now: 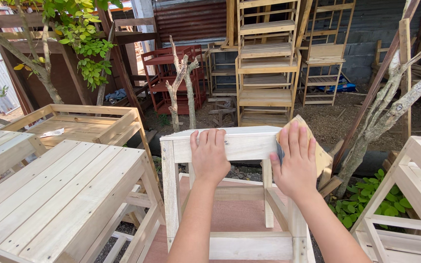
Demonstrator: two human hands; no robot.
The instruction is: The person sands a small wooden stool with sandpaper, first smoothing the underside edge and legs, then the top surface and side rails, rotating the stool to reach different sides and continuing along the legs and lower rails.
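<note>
A pale unfinished wooden stool frame (176,146) stands on its side in front of me, its legs and rails facing me. My left hand (209,156) lies flat over its top rail, fingers curled over the far edge. My right hand (296,163) presses a tan sheet of sandpaper (321,157) against the rail's right end, fingers spread on the sheet.
A slatted wooden table (59,190) stands at my left, with another frame (81,122) behind it. More raw wood furniture (415,195) sits at the right edge. Stacked wooden shelf units (266,63), red racks (164,78), thin tree trunks (391,112) and gravel ground lie beyond.
</note>
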